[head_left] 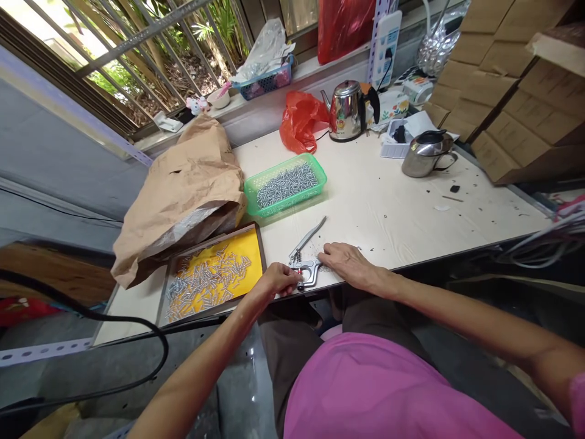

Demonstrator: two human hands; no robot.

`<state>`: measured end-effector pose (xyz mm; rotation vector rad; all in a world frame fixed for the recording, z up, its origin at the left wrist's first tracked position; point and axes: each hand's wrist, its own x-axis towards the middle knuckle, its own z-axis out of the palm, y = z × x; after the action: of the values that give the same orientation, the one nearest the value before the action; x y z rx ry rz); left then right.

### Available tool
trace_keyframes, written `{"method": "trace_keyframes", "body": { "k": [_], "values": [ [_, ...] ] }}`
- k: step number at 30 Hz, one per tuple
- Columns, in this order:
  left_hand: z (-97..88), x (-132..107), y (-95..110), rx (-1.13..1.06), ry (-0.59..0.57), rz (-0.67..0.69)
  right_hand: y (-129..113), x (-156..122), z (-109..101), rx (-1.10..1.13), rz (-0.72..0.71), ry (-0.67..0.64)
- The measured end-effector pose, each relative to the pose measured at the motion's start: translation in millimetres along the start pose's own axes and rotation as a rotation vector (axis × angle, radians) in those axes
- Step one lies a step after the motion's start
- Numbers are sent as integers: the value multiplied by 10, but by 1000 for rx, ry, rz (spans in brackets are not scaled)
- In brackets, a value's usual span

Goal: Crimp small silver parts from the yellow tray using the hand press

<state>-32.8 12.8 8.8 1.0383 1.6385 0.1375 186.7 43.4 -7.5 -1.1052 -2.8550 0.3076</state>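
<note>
A small metal hand press (305,263) with a long lever sits at the near edge of the white table (393,201). My left hand (276,280) is pinched at the press's left side, its fingers closed on something too small to make out. Flat beside the press base on the right lies my right hand (347,262), fingers stretched toward it. A brown-rimmed tray (211,275) with a yellow floor and several small metal parts lies just left of my left hand. Behind the press stands a green basket (286,184) full of similar metal parts.
A crumpled brown paper bag (185,183) lies behind the tray. Further back are a red plastic bag (299,120), a steel kettle (347,110), a steel pot (427,153) and stacked cardboard boxes (512,79). A black cable (137,329) loops at lower left.
</note>
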Motion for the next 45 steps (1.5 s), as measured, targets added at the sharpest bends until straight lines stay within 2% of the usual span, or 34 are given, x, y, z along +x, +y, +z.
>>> {"method": "trace_keyframes", "body": {
  "k": [5,7,11,14,18,20,22,24,26,28,30,34,38,41,45],
  "values": [
    [35,-25,-24,3,21,-9,218,98,-138,150,-95,-22],
    [47,-32,-41,10,27,-4,354,222,-192,117,-105,-37],
    [71,-35,-50,10,48,-8,528,497,-258,27,-164,-171],
    [94,-43,-50,-14,70,-9,510,596,-294,-34,-199,-187],
    [115,-108,-78,-62,100,-32,409,564,-322,-98,-161,-193],
    [120,-158,-81,23,183,-25,375,517,-313,-96,-151,-190],
    [134,-191,-47,201,358,68,357,471,-291,-88,-150,-179],
    [170,-177,27,401,527,252,346,433,-269,-80,-157,-158],
    [225,-104,129,582,579,478,340,399,-254,-76,-156,-141],
    [277,12,230,726,538,646,344,364,-250,-69,-146,-143],
    [306,130,309,820,466,723,356,320,-263,-52,-126,-153],
    [301,251,406,951,376,734,367,218,-339,-37,-28,-156],
    [307,249,484,992,348,752,318,179,-399,-27,-31,-162],
    [343,246,509,978,332,737,302,199,-357,-8,-19,-163],
    [399,262,500,968,375,708,330,230,-232,30,-20,-153]
  ]
}}
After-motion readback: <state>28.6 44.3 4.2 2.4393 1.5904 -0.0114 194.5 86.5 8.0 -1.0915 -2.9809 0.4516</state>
